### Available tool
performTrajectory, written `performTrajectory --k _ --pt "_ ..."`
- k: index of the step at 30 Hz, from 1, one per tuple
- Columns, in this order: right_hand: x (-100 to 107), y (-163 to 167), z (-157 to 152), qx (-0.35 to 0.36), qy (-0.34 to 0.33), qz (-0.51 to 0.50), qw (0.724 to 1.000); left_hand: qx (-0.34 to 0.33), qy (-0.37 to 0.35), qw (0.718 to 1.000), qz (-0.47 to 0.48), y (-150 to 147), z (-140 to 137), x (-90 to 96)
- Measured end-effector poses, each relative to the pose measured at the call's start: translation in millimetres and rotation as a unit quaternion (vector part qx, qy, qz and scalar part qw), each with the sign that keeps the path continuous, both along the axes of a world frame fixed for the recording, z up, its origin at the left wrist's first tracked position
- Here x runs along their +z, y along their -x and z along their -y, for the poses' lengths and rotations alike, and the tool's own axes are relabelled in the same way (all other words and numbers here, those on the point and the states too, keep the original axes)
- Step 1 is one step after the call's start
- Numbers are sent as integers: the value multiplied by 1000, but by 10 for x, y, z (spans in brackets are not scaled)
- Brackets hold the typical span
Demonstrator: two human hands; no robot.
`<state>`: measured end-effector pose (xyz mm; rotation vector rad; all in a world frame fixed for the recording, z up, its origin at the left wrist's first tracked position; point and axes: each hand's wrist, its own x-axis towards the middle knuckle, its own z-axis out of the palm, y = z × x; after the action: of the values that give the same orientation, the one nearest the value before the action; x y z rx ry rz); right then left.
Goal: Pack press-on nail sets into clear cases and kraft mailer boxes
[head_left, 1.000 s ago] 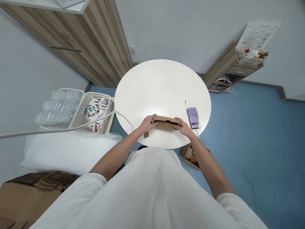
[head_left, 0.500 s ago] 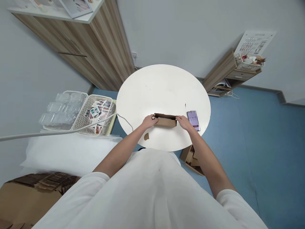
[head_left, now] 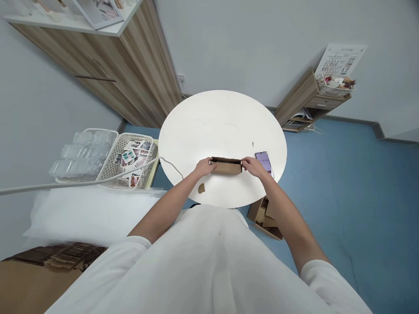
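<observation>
A small brown cardboard box (head_left: 226,168), long and narrow, rests near the front of the round white table (head_left: 216,126). Its dark inside shows along the top. My left hand (head_left: 204,167) grips the box's left end, fingers closed round the edge. At the opposite end, my right hand (head_left: 252,166) pinches the right edge between thumb and fingers. A torn scrap of brown cardboard (head_left: 201,188) lies on the table just below my left hand. Beside my right forearm is a phone (head_left: 264,162) with a lit timer screen, partly covered by that arm.
On the left stand white baskets, one with clear plastic cases (head_left: 83,152), another with patterned cards (head_left: 131,161). A white cable (head_left: 131,173) crosses to the table. An open carton (head_left: 262,218) of cardboard stands on the floor, lower right. Stacked cardboard (head_left: 36,279) fills the lower left.
The view has shifted slightly. My right hand's fingers have changed position a little at the box's right end; my left hand keeps its hold.
</observation>
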<state>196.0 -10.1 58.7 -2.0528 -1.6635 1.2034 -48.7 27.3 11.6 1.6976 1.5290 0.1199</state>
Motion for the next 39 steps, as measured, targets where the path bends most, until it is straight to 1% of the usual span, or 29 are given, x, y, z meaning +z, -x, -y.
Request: performTrajectory --k 7,14,17,21,25,29,32,37,39 --pt "90 31 -9 24 20 29 999 -26 -36 999 -27 -11 15 -5" --pt "97 38 7 37 9 51 998 -24 -60 997 -40 -42 43 -26" --pt "65 24 39 39 9 44 998 -19 -64 997 -31 -39 60 -36" --pt "19 22 83 19 13 23 999 -8 -60 998 -9 -28 75 -45" --pt "-3 31 120 26 -1 60 998 0 -55 998 12 -26 83 -45" --pt "-35 26 164 41 -24 81 996 1 -46 999 12 -25 90 -43" --pt "-86 13 212 31 -38 63 997 10 -50 999 12 -21 97 -42" --pt "-205 30 305 -17 -65 2 998 18 -45 999 11 -23 106 -24" --pt "-249 66 332 -18 -75 -11 997 20 -46 999 9 -30 98 -9"
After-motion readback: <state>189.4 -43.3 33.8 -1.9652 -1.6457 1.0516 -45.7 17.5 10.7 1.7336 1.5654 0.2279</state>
